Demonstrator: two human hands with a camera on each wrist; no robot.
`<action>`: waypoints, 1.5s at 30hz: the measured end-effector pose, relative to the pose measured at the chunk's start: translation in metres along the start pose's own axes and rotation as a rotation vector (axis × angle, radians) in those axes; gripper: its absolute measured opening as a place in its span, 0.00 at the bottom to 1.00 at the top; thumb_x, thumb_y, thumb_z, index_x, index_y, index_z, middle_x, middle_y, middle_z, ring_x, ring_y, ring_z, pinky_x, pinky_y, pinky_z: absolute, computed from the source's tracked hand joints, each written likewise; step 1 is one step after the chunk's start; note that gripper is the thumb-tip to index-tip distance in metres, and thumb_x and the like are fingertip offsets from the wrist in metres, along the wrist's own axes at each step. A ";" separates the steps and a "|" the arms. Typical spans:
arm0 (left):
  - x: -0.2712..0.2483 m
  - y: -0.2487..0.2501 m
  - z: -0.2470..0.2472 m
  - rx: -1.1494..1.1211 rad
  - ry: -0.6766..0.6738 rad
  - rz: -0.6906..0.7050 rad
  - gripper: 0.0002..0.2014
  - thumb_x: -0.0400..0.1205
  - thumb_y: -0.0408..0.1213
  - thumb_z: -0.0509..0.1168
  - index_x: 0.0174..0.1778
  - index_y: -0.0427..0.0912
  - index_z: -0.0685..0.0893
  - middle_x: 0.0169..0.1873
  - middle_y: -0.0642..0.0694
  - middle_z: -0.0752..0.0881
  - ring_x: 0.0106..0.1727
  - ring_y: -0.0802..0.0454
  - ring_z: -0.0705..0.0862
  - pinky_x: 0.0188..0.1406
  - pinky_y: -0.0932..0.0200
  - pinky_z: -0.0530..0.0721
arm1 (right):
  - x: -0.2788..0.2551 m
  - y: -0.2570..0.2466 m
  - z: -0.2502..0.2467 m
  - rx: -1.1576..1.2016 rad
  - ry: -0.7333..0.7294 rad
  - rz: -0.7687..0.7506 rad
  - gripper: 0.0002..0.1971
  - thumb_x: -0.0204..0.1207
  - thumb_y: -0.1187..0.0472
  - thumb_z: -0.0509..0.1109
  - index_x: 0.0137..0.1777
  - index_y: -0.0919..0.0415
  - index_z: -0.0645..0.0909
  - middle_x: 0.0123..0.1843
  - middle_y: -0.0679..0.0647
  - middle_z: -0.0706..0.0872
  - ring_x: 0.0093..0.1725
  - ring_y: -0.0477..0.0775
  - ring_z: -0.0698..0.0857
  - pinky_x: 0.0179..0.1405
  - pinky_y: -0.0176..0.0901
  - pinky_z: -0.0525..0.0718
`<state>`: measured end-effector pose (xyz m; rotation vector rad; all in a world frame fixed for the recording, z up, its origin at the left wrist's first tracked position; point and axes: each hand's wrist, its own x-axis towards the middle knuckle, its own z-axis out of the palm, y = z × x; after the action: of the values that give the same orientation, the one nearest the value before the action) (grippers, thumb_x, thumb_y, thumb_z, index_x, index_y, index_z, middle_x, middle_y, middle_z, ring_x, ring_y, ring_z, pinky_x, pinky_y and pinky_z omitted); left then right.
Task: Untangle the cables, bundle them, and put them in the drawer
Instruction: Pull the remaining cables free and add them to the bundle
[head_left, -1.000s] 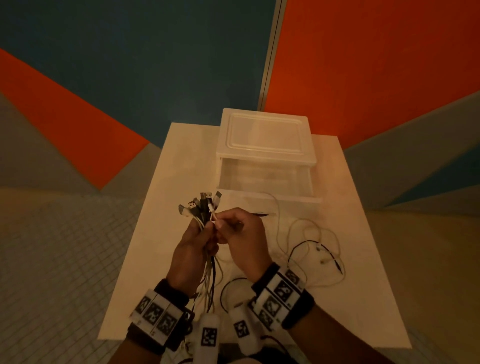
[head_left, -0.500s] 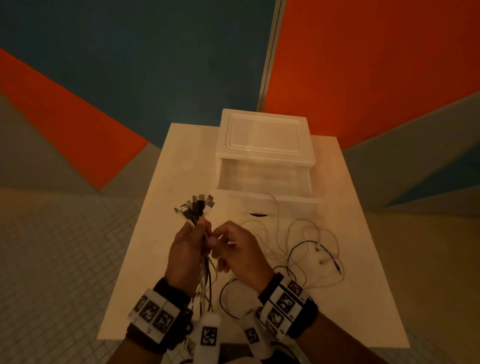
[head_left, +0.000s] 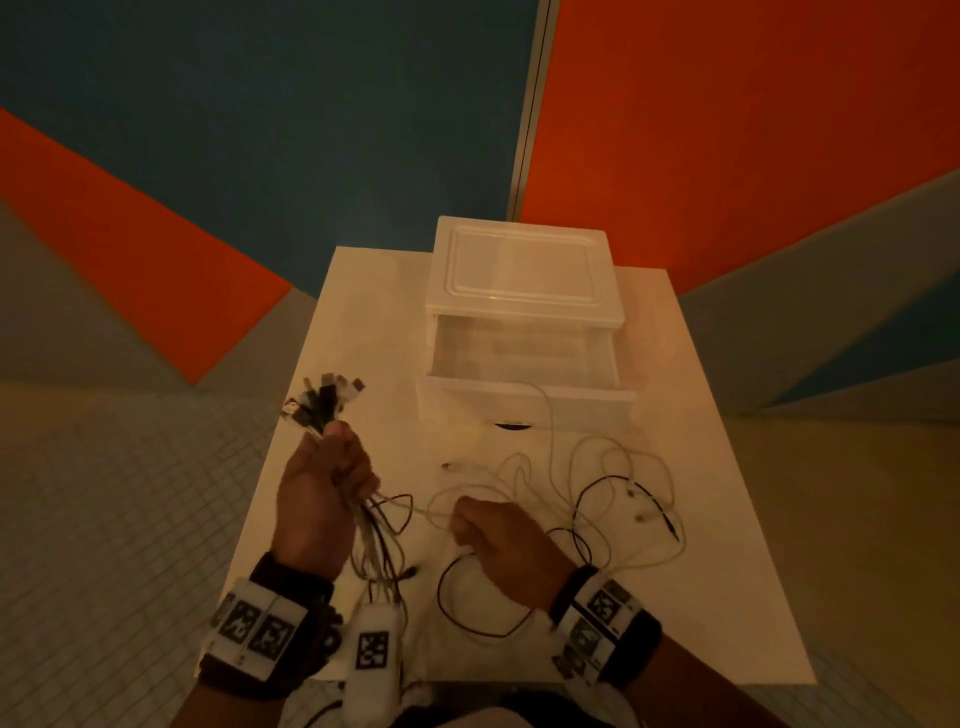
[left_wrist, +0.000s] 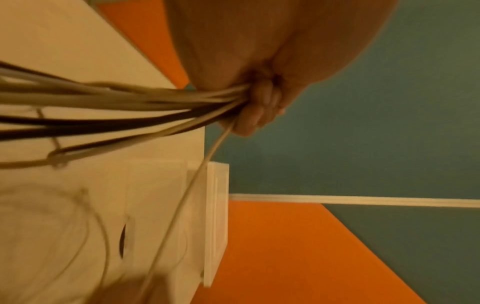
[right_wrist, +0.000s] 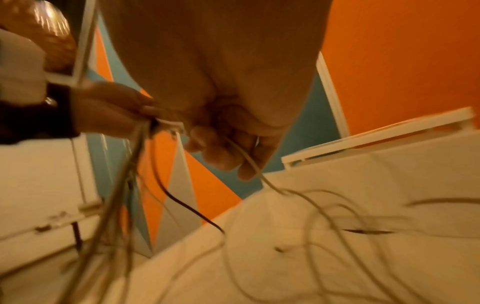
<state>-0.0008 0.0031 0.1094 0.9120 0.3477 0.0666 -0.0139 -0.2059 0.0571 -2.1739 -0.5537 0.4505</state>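
Note:
My left hand (head_left: 332, 478) grips a bunch of white and black cables (head_left: 322, 402) (left_wrist: 145, 109), their plug ends fanned out above the fist and the cords hanging below it. My right hand (head_left: 475, 525) (right_wrist: 221, 148) sits lower and to the right, fingers curled round a single white cable (right_wrist: 249, 162) that runs across from the bunch. More loose cables (head_left: 613, 499) lie in loops on the white table (head_left: 363, 322). The white drawer unit (head_left: 524, 275) stands at the table's back with its drawer (head_left: 524, 405) pulled open; one white cable trails over its front.
The table is small, with edges close on both sides and tiled floor (head_left: 104, 519) below. Orange, teal and grey wall panels (head_left: 727, 130) stand behind it. Tagged bands are on both wrists, and a tagged white block (head_left: 371, 654) hangs near the front edge.
My right hand has left the plug ends and slid down and right along one white cable. My left hand has shifted left with the bunch.

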 end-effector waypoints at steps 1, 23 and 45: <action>0.001 0.008 -0.007 -0.016 -0.002 0.014 0.13 0.88 0.35 0.50 0.38 0.44 0.72 0.25 0.54 0.65 0.22 0.60 0.60 0.21 0.64 0.61 | -0.005 0.017 -0.004 -0.062 -0.005 0.016 0.09 0.84 0.66 0.58 0.46 0.62 0.78 0.40 0.43 0.79 0.39 0.40 0.76 0.42 0.39 0.74; -0.022 -0.008 0.010 0.262 -0.085 -0.014 0.07 0.89 0.35 0.53 0.55 0.38 0.75 0.51 0.36 0.89 0.20 0.55 0.58 0.21 0.56 0.53 | 0.041 -0.069 -0.093 0.313 0.316 -0.086 0.16 0.86 0.56 0.60 0.69 0.56 0.81 0.36 0.36 0.85 0.36 0.34 0.79 0.43 0.27 0.75; -0.012 0.005 0.014 -0.085 -0.204 -0.056 0.07 0.84 0.37 0.54 0.40 0.42 0.71 0.31 0.50 0.71 0.22 0.60 0.62 0.20 0.65 0.60 | 0.025 -0.006 -0.044 0.070 0.116 -0.041 0.17 0.83 0.60 0.65 0.70 0.50 0.78 0.42 0.47 0.79 0.41 0.46 0.80 0.47 0.40 0.80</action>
<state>-0.0066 -0.0074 0.1242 0.8162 0.1794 -0.0628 0.0275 -0.2171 0.0848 -2.1024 -0.5102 0.3142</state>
